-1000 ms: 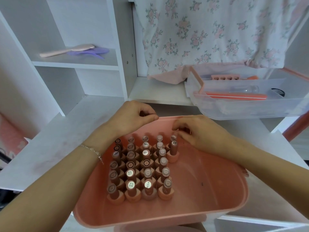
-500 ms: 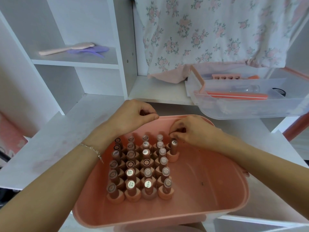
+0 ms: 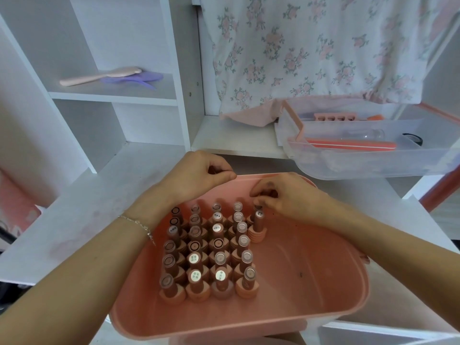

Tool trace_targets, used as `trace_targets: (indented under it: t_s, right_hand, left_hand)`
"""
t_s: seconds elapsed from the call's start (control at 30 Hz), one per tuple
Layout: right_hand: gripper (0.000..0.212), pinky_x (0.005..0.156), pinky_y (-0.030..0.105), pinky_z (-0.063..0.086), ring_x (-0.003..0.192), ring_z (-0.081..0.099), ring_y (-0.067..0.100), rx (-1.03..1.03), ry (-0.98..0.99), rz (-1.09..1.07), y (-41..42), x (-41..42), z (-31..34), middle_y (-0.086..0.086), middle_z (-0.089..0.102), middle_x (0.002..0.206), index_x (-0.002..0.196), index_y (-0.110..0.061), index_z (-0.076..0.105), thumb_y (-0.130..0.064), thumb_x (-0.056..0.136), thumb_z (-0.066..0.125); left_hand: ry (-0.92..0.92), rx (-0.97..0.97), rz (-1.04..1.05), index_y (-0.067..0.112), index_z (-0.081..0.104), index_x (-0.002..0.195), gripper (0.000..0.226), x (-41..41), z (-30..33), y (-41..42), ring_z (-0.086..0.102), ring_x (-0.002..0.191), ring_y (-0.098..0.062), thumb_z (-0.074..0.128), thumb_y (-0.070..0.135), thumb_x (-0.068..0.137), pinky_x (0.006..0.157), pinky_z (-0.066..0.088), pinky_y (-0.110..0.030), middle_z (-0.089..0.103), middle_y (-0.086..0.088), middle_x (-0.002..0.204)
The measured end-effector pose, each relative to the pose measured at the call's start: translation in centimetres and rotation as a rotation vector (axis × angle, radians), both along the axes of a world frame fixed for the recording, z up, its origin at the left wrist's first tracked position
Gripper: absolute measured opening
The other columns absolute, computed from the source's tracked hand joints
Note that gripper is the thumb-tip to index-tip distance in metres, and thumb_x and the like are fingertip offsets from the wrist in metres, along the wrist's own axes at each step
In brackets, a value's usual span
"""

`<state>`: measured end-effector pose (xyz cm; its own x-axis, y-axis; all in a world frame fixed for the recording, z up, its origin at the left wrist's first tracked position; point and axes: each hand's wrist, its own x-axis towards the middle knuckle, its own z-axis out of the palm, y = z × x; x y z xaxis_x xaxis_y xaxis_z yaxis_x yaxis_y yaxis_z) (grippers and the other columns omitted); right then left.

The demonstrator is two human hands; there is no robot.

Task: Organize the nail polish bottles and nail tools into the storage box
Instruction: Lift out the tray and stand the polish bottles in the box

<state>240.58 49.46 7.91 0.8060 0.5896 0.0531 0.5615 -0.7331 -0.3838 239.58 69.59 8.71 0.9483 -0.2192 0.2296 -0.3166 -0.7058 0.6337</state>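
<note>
Head view: nail polish bottles point(image 3: 206, 250) are seen standing upright in tight rows in the left part of a pink storage box point(image 3: 311, 282) at the lower centre of the frame. A fifth row is begun by two bottles at the far side, and the cap of the farther one is pinched by the right hand point(image 3: 286, 197). The box's far rim is gripped by the left hand point(image 3: 199, 174), fingers curled. The box rests on a white bench point(image 3: 74, 215). A clear tray point(image 3: 373, 155) with nail files is seen at the upper right.
</note>
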Motion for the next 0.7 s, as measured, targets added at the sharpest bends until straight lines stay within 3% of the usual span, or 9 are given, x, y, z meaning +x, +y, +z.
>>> trace_targets:
  t_s: [0.07, 0.17, 0.37, 0.57, 0.7]
  right_hand:
    - [0.018, 0.069, 0.004, 0.038, 0.08, 0.055, 0.002, 0.042, -0.002, -0.013, 0.0, -0.2, 0.2, -0.011, 0.07, 0.096, 0.1, -0.026, 0.069, -0.025, 0.086, 0.058]
    - [0.021, 0.084, 0.024, 0.047, 0.091, 0.06, 0.006, 0.102, -0.003, -0.008, 0.0, -0.8, 0.7, -0.009, 0.069, 0.102, 0.105, -0.026, 0.067, -0.029, 0.087, 0.056]
    - [0.023, 0.08, 0.006, 0.042, 0.09, 0.055, -0.005, 0.338, -0.032, 0.035, 0.7, -1.4, 2.6, -0.018, 0.061, 0.097, 0.109, -0.022, 0.065, -0.023, 0.088, 0.054]
    - [0.025, 0.084, 0.012, 0.043, 0.094, 0.056, 0.001, 0.342, -0.059, 0.09, 3.8, -0.5, 4.3, -0.009, 0.062, 0.103, 0.114, -0.024, 0.06, -0.022, 0.09, 0.052]
    - [0.025, 0.085, 0.014, 0.043, 0.095, 0.055, 0.003, 0.278, -0.04, 0.162, 7.2, 1.0, 4.4, -0.006, 0.062, 0.105, 0.114, -0.022, 0.06, -0.023, 0.09, 0.052]
  left_hand:
    - [0.003, 0.003, 0.002, 0.016, 0.072, 0.082, 0.007, -0.1, 0.1, 0.0, 0.055, 0.067, 0.01, 0.067, 0.021, 0.082, 0.064, 0.038, -0.001, 0.064, 0.013, 0.075]
    - [0.023, 0.02, 0.002, 0.018, 0.071, 0.085, 0.008, -0.2, 0.2, 0.1, 0.056, 0.073, 0.004, 0.065, 0.023, 0.083, 0.064, 0.038, -0.001, 0.064, 0.011, 0.078]
    - [0.042, -0.031, 0.081, 0.022, 0.067, 0.098, 0.014, 0.0, 1.0, 1.3, 0.055, 0.079, 0.001, 0.061, 0.026, 0.086, 0.066, 0.037, 0.001, 0.063, 0.008, 0.09]
    - [-0.053, -0.068, 0.213, 0.03, 0.063, 0.086, 0.007, -0.3, 3.2, 4.3, 0.054, 0.074, 0.007, 0.057, 0.028, 0.088, 0.063, 0.036, 0.002, 0.06, 0.02, 0.082]
    - [-0.034, -0.056, 0.277, 0.033, 0.062, 0.081, 0.011, -0.9, 2.9, 7.7, 0.055, 0.076, 0.006, 0.056, 0.027, 0.089, 0.065, 0.035, 0.0, 0.061, 0.02, 0.083]
